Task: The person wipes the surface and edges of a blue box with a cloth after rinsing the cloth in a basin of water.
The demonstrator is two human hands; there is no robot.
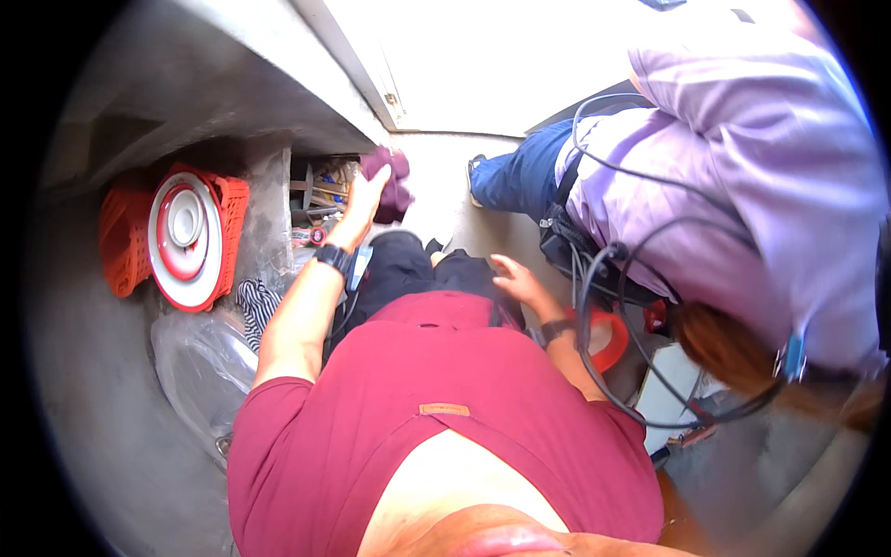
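A crumpled maroon cloth (393,184) hangs from my left hand (364,202), whose fingers are closed round it. The hand is stretched forward, beside a low recess packed with small items (325,190). Lower and to the right, my right hand (522,282) is near my dark trousers (464,274). Its fingers are apart and nothing shows in them.
At left stands a red plastic basket (234,223) with nested red-rimmed white dishes (199,288). Below it are clear plastic wrapping (190,357) and a striped cloth (255,311). Another person in a lilac shirt (640,186), with loose black cables (691,223), bends close at right, near a red round container (613,339).
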